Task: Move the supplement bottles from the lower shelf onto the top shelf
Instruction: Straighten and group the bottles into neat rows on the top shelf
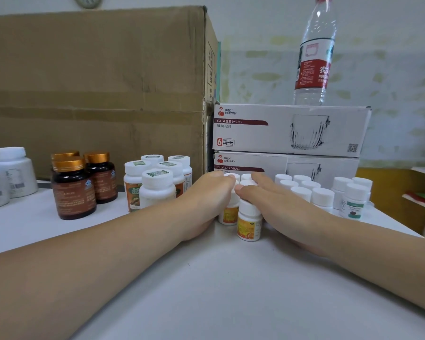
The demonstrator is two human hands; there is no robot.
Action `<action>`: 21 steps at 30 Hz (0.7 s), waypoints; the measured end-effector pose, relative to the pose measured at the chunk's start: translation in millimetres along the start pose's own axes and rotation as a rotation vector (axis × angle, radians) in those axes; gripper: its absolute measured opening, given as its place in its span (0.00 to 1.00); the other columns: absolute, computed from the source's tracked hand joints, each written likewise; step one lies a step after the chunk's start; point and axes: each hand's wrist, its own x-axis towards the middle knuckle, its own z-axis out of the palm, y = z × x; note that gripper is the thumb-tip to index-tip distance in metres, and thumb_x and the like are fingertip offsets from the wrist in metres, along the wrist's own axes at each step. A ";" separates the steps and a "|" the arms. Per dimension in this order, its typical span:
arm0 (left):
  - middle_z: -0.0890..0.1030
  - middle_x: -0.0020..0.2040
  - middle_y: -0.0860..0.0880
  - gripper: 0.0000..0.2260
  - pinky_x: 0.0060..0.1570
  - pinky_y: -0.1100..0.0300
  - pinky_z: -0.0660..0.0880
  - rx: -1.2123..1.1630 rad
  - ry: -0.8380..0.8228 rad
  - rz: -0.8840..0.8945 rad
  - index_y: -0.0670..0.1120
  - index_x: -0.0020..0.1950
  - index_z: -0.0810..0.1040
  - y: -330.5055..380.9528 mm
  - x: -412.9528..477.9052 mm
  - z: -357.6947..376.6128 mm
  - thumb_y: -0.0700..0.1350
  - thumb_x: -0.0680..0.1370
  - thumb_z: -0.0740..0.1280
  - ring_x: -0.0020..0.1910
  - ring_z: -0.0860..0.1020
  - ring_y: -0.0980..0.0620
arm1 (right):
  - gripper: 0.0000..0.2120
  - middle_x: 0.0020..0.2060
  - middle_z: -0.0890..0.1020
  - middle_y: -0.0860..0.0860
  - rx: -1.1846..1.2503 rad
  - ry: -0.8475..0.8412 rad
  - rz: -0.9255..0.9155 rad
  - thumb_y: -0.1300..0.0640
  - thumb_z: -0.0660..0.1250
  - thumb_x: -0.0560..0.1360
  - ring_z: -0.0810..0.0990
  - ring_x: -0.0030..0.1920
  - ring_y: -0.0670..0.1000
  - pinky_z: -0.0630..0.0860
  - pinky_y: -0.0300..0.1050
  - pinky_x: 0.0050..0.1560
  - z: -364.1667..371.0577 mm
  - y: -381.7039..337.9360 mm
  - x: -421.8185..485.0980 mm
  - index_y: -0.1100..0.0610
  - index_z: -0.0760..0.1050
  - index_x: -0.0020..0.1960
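Closest to you, both bare forearms come in from the bottom corners of the frame over the white surface [206, 290] and meet around the middle.

Your left hand [206, 200] and right hand [280, 209] sit on either side of a little bunch of orange bottles [248, 224], small white-capped ones with orange-yellow labels. Neither hand is wrapped round a single bottle. The fingers look pretty much straight, palms facing in, pressed against the bunch so it's sandwiched between them. Your right thumb lies against the cap of the front bottle. The bunch stands upright on the surface, dead centre.

Just right of your right hand there's a cluster of plain white caps [304, 190], and beside those a green-label bottle [353, 204]. Left of your left hand are white bottles with sealed caps [155, 187], then three amber bottles [71, 187] with gold lids, then bigger white tubs [12, 173] at the left edge.

Further back, a big cardboard box [96, 82] fills the upper left. Right of it, two glass mug boxes [290, 128] are stacked, directly behind the orange bunch. A water bottle [314, 57] stands on the top one, in the upper right.
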 end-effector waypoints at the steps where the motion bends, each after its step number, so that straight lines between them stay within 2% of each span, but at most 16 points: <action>1: 0.77 0.63 0.42 0.26 0.68 0.48 0.69 0.020 0.000 0.007 0.39 0.64 0.74 0.2 -1.1 0.6 0.48 0.67 0.64 0.66 0.74 0.40 | 0.18 0.64 0.70 0.43 0.009 0.000 0.001 0.39 0.57 0.77 0.68 0.64 0.45 0.65 0.45 0.63 -0.5 -0.2 -0.5 0.41 0.63 0.65; 2: 0.77 0.66 0.42 0.26 0.67 0.51 0.69 0.038 0.001 0.016 0.40 0.66 0.74 -0.8 0.4 0.4 0.49 0.69 0.64 0.65 0.75 0.41 | 0.18 0.64 0.70 0.42 0.016 0.001 0.000 0.40 0.57 0.77 0.68 0.63 0.45 0.65 0.44 0.62 -0.6 0.0 -0.7 0.41 0.62 0.66; 5: 0.78 0.64 0.42 0.28 0.68 0.44 0.70 0.020 -0.003 0.021 0.44 0.64 0.75 -3.6 2.8 -1.8 0.51 0.66 0.61 0.63 0.77 0.43 | 0.19 0.61 0.71 0.35 0.040 0.006 0.017 0.41 0.57 0.78 0.69 0.62 0.43 0.67 0.44 0.62 -1.0 -2.4 -2.8 0.43 0.63 0.67; 6: 0.79 0.63 0.42 0.27 0.68 0.43 0.70 0.033 -0.005 0.018 0.44 0.63 0.75 -5.7 4.9 -2.9 0.52 0.66 0.61 0.63 0.77 0.43 | 0.22 0.63 0.70 0.34 0.044 0.008 0.017 0.41 0.57 0.78 0.69 0.63 0.43 0.67 0.46 0.65 -1.2 -2.4 -2.9 0.44 0.62 0.70; 8: 0.79 0.63 0.43 0.26 0.68 0.44 0.70 0.035 -0.008 0.015 0.46 0.63 0.75 -6.1 4.9 -3.7 0.52 0.67 0.61 0.63 0.77 0.43 | 0.28 0.67 0.68 0.37 0.050 0.015 0.027 0.40 0.58 0.78 0.68 0.67 0.45 0.66 0.48 0.68 -1.1 -2.6 -3.0 0.46 0.58 0.75; 10: 0.80 0.62 0.44 0.25 0.68 0.44 0.70 0.014 -0.011 0.017 0.48 0.63 0.77 -5.0 2.5 -3.2 0.52 0.67 0.61 0.63 0.77 0.44 | 0.26 0.67 0.69 0.39 0.064 0.020 0.026 0.40 0.59 0.76 0.70 0.64 0.45 0.67 0.48 0.67 0.4 -3.9 -3.3 0.47 0.61 0.71; 11: 0.80 0.61 0.44 0.23 0.68 0.45 0.70 0.013 -0.018 0.017 0.48 0.61 0.78 -3.4 -0.1 -2.9 0.51 0.67 0.61 0.63 0.78 0.44 | 0.27 0.66 0.71 0.41 0.060 0.026 0.025 0.38 0.60 0.74 0.71 0.64 0.45 0.68 0.49 0.67 1.5 -6.0 -4.8 0.47 0.63 0.70; 14: 0.81 0.59 0.42 0.18 0.69 0.44 0.70 0.014 -0.029 0.003 0.47 0.54 0.79 -3.7 -2.3 -5.0 0.49 0.67 0.61 0.62 0.79 0.43 | 0.40 0.65 0.74 0.45 0.034 0.052 0.008 0.31 0.58 0.60 0.72 0.65 0.47 0.67 0.52 0.68 2.8 -3.9 -3.2 0.45 0.64 0.69; 16: 0.81 0.59 0.39 0.16 0.69 0.42 0.70 0.007 -0.033 0.011 0.45 0.51 0.79 -4.3 -2.5 -5.8 0.48 0.67 0.62 0.62 0.79 0.41 | 0.41 0.66 0.73 0.45 0.029 0.054 0.000 0.31 0.58 0.61 0.71 0.66 0.47 0.67 0.53 0.68 2.5 -3.3 -3.4 0.45 0.63 0.71; 21: 0.81 0.59 0.40 0.20 0.69 0.42 0.70 0.019 -0.036 0.015 0.44 0.56 0.79 -5.3 -2.1 -6.6 0.49 0.67 0.62 0.62 0.79 0.42 | 0.44 0.69 0.71 0.44 0.025 0.047 0.013 0.30 0.58 0.60 0.69 0.68 0.48 0.66 0.53 0.69 1.5 -7.0 -8.2 0.45 0.62 0.73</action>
